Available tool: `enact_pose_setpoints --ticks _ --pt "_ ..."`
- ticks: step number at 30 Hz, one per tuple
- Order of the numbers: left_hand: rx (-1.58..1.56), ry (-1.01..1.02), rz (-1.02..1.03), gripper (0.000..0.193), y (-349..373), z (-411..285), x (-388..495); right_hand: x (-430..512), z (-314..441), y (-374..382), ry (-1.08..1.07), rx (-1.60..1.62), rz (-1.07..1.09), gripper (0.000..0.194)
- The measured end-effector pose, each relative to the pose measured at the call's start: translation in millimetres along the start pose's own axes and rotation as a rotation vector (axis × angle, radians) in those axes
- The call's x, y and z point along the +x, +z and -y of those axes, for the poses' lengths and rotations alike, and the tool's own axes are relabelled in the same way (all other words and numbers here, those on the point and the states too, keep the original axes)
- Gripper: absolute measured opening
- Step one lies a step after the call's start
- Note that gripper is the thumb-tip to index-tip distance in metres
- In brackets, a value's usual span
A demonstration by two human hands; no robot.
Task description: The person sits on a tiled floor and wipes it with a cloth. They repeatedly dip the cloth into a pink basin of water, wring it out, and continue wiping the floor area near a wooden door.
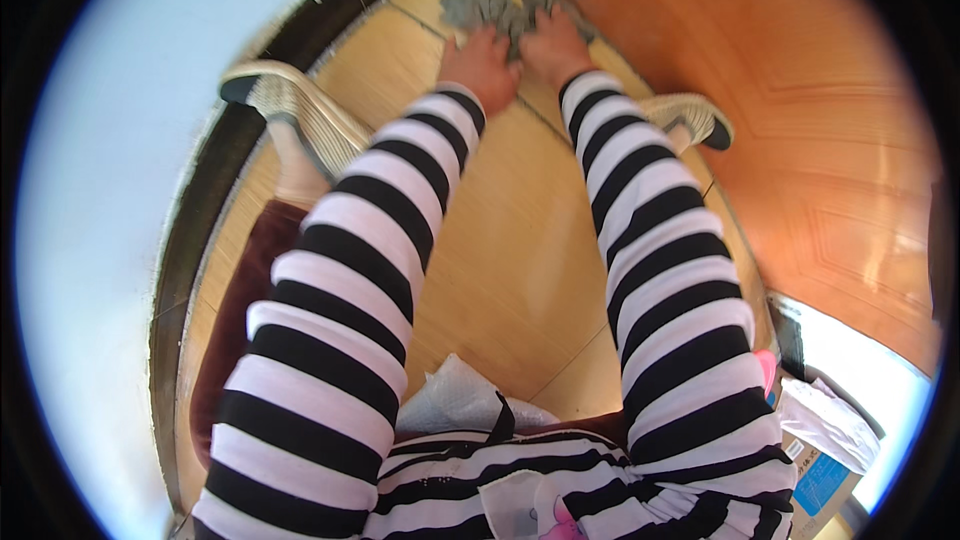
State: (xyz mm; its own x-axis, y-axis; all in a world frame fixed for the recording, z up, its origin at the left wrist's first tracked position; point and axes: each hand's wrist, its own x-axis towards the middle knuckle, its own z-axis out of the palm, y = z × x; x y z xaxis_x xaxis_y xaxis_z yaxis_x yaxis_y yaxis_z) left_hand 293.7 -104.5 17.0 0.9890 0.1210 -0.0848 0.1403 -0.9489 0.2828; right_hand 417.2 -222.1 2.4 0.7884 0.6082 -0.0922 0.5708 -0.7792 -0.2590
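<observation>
A crumpled grey cloth (491, 11) lies on the yellowish tiled floor (517, 240), at the far end between a wall and a brown door. My left hand (484, 67) grips its near edge, with the fingers curled into the fabric. Close by on the right, my right hand (555, 45) presses on and grips another part of the same cloth, and the fingertips are partly lost in its folds. Both arms reach straight ahead in black and white striped sleeves.
A white wall (112, 165) with a dark baseboard (176, 300) runs along the left. The panelled brown door (787, 127) is at right. My slippered feet (300, 109) stand on either side. Bubble wrap (457, 397) lies near me; a cardboard box (817, 487) is lower right.
</observation>
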Motion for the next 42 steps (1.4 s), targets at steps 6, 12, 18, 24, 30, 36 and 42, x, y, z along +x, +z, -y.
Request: enact_pose_setpoints --ticks 6,12,18,24,30,36,42 --pt "-0.031 0.055 0.056 0.057 0 -10 -80 -91 42 7 0.176 0.077 -0.003 0.069" --pt "-0.031 0.06 0.025 0.062 13 -17 -143 -148 62 14 0.205 0.053 0.071 0.067" --pt "-0.007 0.102 -0.022 0.069 17 -13 -144 -150 57 19 0.1 0.066 -0.048 0.068" --pt "-0.001 0.131 -0.083 0.071 24 -1 -79 -70 23 17 0.004 0.089 -0.041 0.071" --pt "0.004 0.05 -0.072 0.07 21 -6 -28 7 -4 10 0.074 0.155 0.046 0.073" --pt "-0.064 0.085 -0.173 0.048 21 -7 -33 -12 14 12 0.005 -0.024 -0.034 0.069" --pt "-0.078 0.162 -0.118 0.053 36 -5 -106 -113 48 14 0.122 0.174 -0.018 0.071"
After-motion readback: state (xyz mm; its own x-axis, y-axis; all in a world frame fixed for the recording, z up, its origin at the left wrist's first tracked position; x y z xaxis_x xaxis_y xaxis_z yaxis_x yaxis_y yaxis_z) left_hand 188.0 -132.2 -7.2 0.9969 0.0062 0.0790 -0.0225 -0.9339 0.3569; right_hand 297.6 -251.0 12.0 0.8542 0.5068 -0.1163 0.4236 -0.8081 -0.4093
